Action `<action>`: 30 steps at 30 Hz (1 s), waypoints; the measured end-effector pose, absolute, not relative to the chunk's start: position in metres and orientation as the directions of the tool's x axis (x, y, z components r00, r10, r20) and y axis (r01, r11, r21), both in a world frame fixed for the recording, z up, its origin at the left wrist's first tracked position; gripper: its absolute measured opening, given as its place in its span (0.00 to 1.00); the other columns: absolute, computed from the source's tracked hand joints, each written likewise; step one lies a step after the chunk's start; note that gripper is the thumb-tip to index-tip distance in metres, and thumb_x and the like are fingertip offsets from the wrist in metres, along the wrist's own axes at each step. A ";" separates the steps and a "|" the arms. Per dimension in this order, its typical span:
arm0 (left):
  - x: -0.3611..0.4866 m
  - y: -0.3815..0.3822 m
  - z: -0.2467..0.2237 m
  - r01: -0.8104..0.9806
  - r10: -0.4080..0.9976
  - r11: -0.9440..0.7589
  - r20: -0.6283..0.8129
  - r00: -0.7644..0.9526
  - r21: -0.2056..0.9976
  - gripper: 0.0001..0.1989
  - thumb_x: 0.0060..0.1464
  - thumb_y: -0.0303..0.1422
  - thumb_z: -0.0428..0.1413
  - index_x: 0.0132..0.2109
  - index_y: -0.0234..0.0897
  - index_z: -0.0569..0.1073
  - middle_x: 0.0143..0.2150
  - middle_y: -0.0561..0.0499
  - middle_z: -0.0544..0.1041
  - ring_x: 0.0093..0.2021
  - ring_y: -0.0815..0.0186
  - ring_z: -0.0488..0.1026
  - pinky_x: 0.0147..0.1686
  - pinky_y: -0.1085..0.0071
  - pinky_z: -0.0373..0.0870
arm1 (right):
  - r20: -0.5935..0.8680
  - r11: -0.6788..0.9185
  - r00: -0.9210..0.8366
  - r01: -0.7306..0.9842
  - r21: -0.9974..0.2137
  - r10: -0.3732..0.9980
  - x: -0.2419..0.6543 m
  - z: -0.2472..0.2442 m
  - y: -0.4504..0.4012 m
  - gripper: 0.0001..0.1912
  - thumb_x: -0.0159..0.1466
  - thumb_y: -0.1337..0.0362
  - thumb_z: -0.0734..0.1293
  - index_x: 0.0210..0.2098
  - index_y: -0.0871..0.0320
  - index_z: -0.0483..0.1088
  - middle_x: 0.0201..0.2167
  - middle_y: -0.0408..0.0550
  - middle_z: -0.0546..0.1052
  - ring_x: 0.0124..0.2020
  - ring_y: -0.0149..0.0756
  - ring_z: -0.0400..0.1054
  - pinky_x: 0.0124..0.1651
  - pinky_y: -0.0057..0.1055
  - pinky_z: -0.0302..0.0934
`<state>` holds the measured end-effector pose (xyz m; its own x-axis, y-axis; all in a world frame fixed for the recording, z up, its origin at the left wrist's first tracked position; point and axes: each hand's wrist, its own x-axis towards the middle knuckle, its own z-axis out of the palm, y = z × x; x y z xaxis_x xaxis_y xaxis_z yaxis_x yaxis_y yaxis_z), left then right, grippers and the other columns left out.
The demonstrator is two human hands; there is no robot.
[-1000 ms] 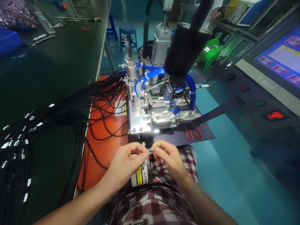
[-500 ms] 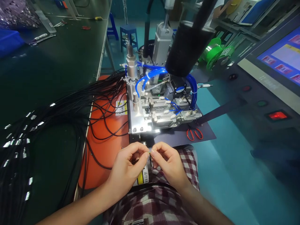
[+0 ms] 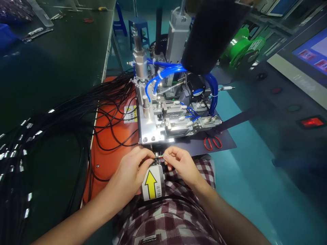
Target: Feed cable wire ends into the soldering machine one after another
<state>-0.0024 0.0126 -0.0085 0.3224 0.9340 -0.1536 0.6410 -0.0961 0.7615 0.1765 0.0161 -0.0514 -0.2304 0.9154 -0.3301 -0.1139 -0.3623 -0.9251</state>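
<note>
While the wires (image 3: 160,157) are pinched between two bare hands, one machine (image 3: 176,122) is seen at the centre of the frame. One pair of scissors (image 3: 205,143), with two red loops, is laid at its lower right. Two blue seats (image 3: 139,23) are seen at the top, one green spool (image 3: 238,46) at the upper right, and one screen (image 3: 313,54) at the right edge. One yellow arrow (image 3: 151,185) is shown on a white label below the hands. Black cables (image 3: 63,109), too many to be counted, are spread from the bench (image 3: 58,58) at the left to the machine, over an orange surface (image 3: 109,136).

The wires are seen as thin, short and coloured, with red and green made out; their exact number cannot be told. They are placed low in the centre, just in front of the machine. By the left hand (image 3: 133,166) they are gripped with thumb and forefinger closed together; by the right hand (image 3: 182,165) they are held in a closed fingertip pinch, its other fingers curled.
</note>
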 end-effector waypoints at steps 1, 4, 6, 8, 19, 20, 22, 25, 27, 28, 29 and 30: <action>-0.003 0.012 -0.010 0.677 0.933 -0.117 -0.153 0.325 0.726 0.08 0.59 0.30 0.47 0.39 0.39 0.71 0.36 0.52 0.69 0.36 0.67 0.68 0.36 0.71 0.64 | -0.336 -0.367 -0.235 -0.102 -0.925 0.912 0.176 -0.055 0.018 0.12 0.57 0.59 0.68 0.25 0.60 0.65 0.20 0.40 0.67 0.19 0.26 0.58 0.22 0.25 0.51; -0.002 0.010 -0.012 0.758 0.917 -0.193 -0.161 0.365 0.624 0.12 0.60 0.29 0.44 0.43 0.38 0.71 0.38 0.49 0.67 0.36 0.65 0.69 0.36 0.69 0.65 | -0.346 -0.373 -0.226 -0.090 -0.923 0.911 0.173 -0.062 0.021 0.12 0.57 0.58 0.68 0.25 0.60 0.65 0.21 0.40 0.67 0.19 0.26 0.58 0.22 0.25 0.50; -0.002 0.009 -0.013 0.792 0.898 -0.258 -0.163 0.407 0.553 0.13 0.59 0.27 0.43 0.45 0.38 0.71 0.38 0.48 0.66 0.35 0.64 0.69 0.35 0.68 0.66 | -0.348 -0.376 -0.225 -0.096 -0.921 0.910 0.171 -0.064 0.022 0.12 0.57 0.58 0.68 0.26 0.60 0.66 0.20 0.40 0.67 0.19 0.26 0.58 0.22 0.25 0.51; -0.002 0.009 -0.012 0.814 0.887 -0.301 -0.166 0.430 0.497 0.15 0.58 0.26 0.43 0.46 0.38 0.71 0.37 0.48 0.66 0.33 0.64 0.68 0.32 0.68 0.66 | -0.345 -0.375 -0.228 -0.101 -0.922 0.910 0.169 -0.063 0.022 0.12 0.57 0.58 0.68 0.26 0.60 0.66 0.20 0.39 0.67 0.18 0.25 0.58 0.22 0.25 0.51; -0.001 0.012 -0.010 0.846 0.885 -0.321 -0.184 0.428 0.426 0.16 0.58 0.25 0.44 0.46 0.39 0.73 0.36 0.49 0.65 0.32 0.64 0.69 0.32 0.69 0.67 | -0.389 -0.410 -0.221 -0.057 -0.910 0.895 0.168 -0.061 0.024 0.13 0.55 0.56 0.68 0.25 0.60 0.66 0.20 0.39 0.67 0.18 0.25 0.57 0.21 0.25 0.51; -0.001 0.012 -0.010 0.851 0.886 -0.320 -0.188 0.425 0.417 0.16 0.57 0.25 0.44 0.46 0.39 0.72 0.36 0.49 0.65 0.32 0.64 0.69 0.31 0.69 0.67 | -0.387 -0.408 -0.226 -0.055 -0.911 0.894 0.169 -0.061 0.025 0.13 0.55 0.56 0.68 0.25 0.60 0.66 0.20 0.39 0.67 0.18 0.25 0.57 0.21 0.25 0.51; -0.001 0.011 -0.010 0.855 0.885 -0.325 -0.189 0.426 0.404 0.16 0.57 0.25 0.44 0.47 0.39 0.72 0.37 0.49 0.65 0.32 0.64 0.68 0.31 0.69 0.67 | -0.379 -0.401 -0.235 -0.051 -0.915 0.895 0.169 -0.061 0.025 0.13 0.56 0.57 0.68 0.25 0.60 0.66 0.19 0.39 0.67 0.18 0.25 0.57 0.22 0.25 0.51; -0.001 0.012 -0.010 0.850 0.877 -0.348 -0.183 0.444 0.395 0.16 0.57 0.24 0.44 0.47 0.39 0.72 0.37 0.49 0.65 0.32 0.64 0.69 0.31 0.69 0.67 | -0.363 -0.386 -0.242 -0.055 -0.921 0.900 0.170 -0.062 0.026 0.12 0.56 0.58 0.67 0.26 0.61 0.66 0.19 0.38 0.66 0.18 0.24 0.57 0.22 0.25 0.51; -0.001 0.012 -0.011 0.848 0.875 -0.354 -0.181 0.449 0.394 0.16 0.57 0.24 0.44 0.47 0.39 0.72 0.37 0.48 0.65 0.32 0.63 0.69 0.31 0.69 0.67 | -0.355 -0.380 -0.247 -0.060 -0.923 0.902 0.170 -0.062 0.026 0.12 0.56 0.58 0.67 0.26 0.60 0.65 0.19 0.38 0.66 0.18 0.25 0.57 0.21 0.25 0.50; -0.002 0.012 -0.011 0.848 0.874 -0.355 -0.182 0.451 0.394 0.16 0.56 0.24 0.44 0.47 0.39 0.72 0.37 0.48 0.65 0.32 0.63 0.69 0.31 0.69 0.67 | -0.353 -0.378 -0.247 -0.061 -0.924 0.902 0.170 -0.061 0.025 0.12 0.57 0.57 0.67 0.26 0.60 0.65 0.19 0.38 0.66 0.18 0.25 0.58 0.21 0.25 0.51; -0.002 0.012 -0.011 0.848 0.873 -0.356 -0.184 0.451 0.392 0.16 0.56 0.24 0.44 0.47 0.39 0.72 0.37 0.48 0.65 0.32 0.63 0.69 0.31 0.69 0.67 | -0.350 -0.374 -0.246 -0.060 -0.925 0.904 0.170 -0.061 0.025 0.12 0.57 0.57 0.67 0.26 0.60 0.65 0.19 0.38 0.66 0.18 0.25 0.58 0.21 0.25 0.51; -0.002 0.012 -0.011 0.850 0.873 -0.357 -0.185 0.451 0.389 0.16 0.56 0.24 0.44 0.47 0.39 0.72 0.37 0.48 0.65 0.32 0.63 0.69 0.31 0.69 0.67 | -0.345 -0.368 -0.243 -0.058 -0.928 0.907 0.169 -0.061 0.025 0.12 0.57 0.57 0.67 0.26 0.60 0.65 0.19 0.38 0.66 0.18 0.25 0.58 0.21 0.25 0.51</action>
<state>-0.0020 0.0124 -0.0111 0.4512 0.8731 -0.1848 0.8495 -0.3568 0.3887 0.1695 0.0249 -0.0612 -0.2434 0.9067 -0.3445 -0.0579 -0.3682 -0.9280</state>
